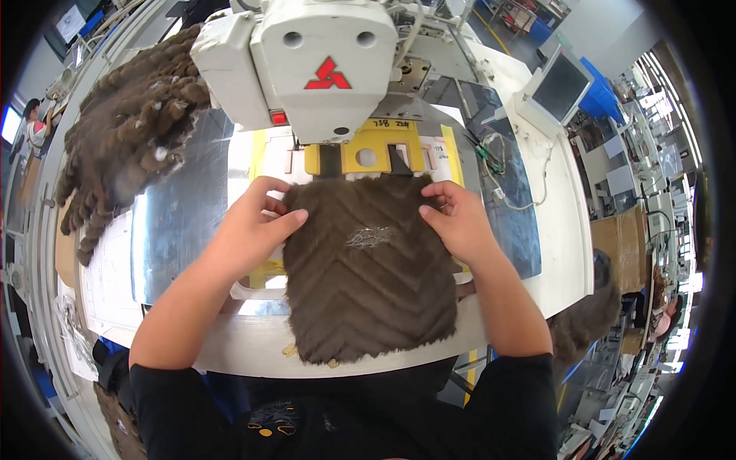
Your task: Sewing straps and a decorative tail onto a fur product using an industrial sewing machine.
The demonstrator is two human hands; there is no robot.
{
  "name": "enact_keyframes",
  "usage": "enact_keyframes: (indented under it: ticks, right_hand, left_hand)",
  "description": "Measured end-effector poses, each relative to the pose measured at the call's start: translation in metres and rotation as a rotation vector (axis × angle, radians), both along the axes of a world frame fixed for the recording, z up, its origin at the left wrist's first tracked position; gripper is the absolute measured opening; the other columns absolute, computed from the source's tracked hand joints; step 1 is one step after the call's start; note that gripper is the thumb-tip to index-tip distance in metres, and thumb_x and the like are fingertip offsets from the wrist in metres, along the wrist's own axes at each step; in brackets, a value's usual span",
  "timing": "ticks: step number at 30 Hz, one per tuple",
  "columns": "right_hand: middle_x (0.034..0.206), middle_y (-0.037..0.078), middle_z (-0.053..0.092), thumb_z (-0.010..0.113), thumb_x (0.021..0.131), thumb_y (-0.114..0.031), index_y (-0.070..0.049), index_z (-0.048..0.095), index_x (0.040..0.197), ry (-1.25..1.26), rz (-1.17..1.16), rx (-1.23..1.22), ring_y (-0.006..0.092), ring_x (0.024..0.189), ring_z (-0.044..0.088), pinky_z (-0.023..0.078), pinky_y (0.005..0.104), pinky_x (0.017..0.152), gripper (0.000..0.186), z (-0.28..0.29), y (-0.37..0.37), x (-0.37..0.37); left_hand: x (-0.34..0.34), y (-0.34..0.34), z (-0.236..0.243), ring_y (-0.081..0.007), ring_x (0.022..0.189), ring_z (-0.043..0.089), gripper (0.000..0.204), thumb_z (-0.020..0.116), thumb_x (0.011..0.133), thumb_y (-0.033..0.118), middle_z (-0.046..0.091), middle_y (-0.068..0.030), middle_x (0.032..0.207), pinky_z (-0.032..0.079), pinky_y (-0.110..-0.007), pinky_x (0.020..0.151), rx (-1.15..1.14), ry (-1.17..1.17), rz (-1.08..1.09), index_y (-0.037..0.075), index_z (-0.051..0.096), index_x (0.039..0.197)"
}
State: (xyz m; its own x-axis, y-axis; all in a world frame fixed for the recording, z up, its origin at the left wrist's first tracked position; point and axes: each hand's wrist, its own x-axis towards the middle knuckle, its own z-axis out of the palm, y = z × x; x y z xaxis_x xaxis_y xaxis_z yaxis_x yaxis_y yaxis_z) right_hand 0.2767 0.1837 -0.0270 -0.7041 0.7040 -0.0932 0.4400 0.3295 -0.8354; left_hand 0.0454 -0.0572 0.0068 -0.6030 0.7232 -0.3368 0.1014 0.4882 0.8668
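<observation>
A brown plush panel with chevron-shaped ridges lies in front of me, its near part reaching the table's front edge. A shiny clear patch shows on its upper middle. My left hand pinches the panel's far left corner between thumb and fingers. At the far right corner, my right hand grips the edge in the same way. Just beyond the panel's far edge is a yellow template plate with a round hole and dark strips. Over that plate hangs the white head of a sewing machine.
A heap of brown plush pieces covers the far left of the white table. To the right stand a control screen and loose cables. More brown plush hangs beyond the right edge, near a cardboard box. Another person is far left.
</observation>
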Motion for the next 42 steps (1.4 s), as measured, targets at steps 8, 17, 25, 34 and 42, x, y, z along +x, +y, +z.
enact_keyframes:
  ticks: [8, 17, 25, 34, 42]
  right_hand:
    - [0.088, 0.007, 0.068, 0.078, 0.087, -0.012, -0.002, 0.069, 0.114, -0.060, 0.049, -0.116, 0.0152, 0.073, 0.062, 0.053, 0.0322, 0.073, 0.031, 0.014, -0.015, 0.020]
    - [0.097, 0.013, 0.072, 0.074, 0.090, -0.023, -0.004, 0.072, 0.111, -0.322, 0.026, 0.127, 0.0268, 0.089, 0.069, 0.055, 0.0381, 0.082, 0.028, 0.045, -0.001, 0.008]
    - [0.114, 0.013, 0.070, 0.072, 0.091, -0.026, -0.008, 0.073, 0.116, 0.143, 0.374, 0.938, 0.0361, 0.107, 0.066, 0.053, 0.0434, 0.095, 0.031, 0.006, 0.111, -0.033]
    - [0.123, 0.017, 0.065, 0.075, 0.088, -0.020, -0.007, 0.071, 0.120, 0.054, 0.432, 0.639, 0.0366, 0.112, 0.063, 0.053, 0.0435, 0.096, 0.035, 0.016, 0.004, -0.004]
    - [0.123, 0.017, 0.063, 0.074, 0.090, -0.021, -0.008, 0.069, 0.125, -0.041, 0.245, 0.433, 0.0368, 0.116, 0.061, 0.050, 0.0448, 0.098, 0.038, 0.032, -0.025, 0.003]
  left_hand:
    - [0.015, -0.004, -0.009, -0.0214, 0.077, 0.061, 0.054, 0.075, 0.093, 0.011, 0.062, -0.0111, 0.085, 0.052, -0.035, 0.072, 0.042, -0.055, -0.042, 0.011, 0.044, 0.137]
    - [0.009, 0.026, -0.016, -0.0270, 0.065, 0.062, 0.022, 0.068, 0.092, 0.010, 0.066, -0.0150, 0.076, 0.050, -0.037, 0.064, 0.031, 0.486, -0.203, 0.006, 0.064, 0.113]
    - [0.009, 0.026, -0.025, -0.0366, 0.067, 0.064, 0.021, 0.065, 0.089, 0.011, 0.067, -0.0193, 0.078, 0.051, -0.044, 0.065, 0.074, 0.670, -0.228, 0.006, 0.066, 0.110]
    - [0.007, 0.019, -0.002, -0.0395, 0.074, 0.068, 0.019, 0.062, 0.083, 0.009, 0.069, -0.0198, 0.075, 0.055, -0.048, 0.071, -0.056, 0.508, -0.343, 0.002, 0.069, 0.099]
    - [0.009, 0.009, -0.006, -0.0315, 0.059, 0.063, 0.017, 0.061, 0.077, 0.006, 0.065, -0.0170, 0.066, 0.051, -0.041, 0.061, -0.041, 0.437, -0.322, 0.000, 0.072, 0.089]
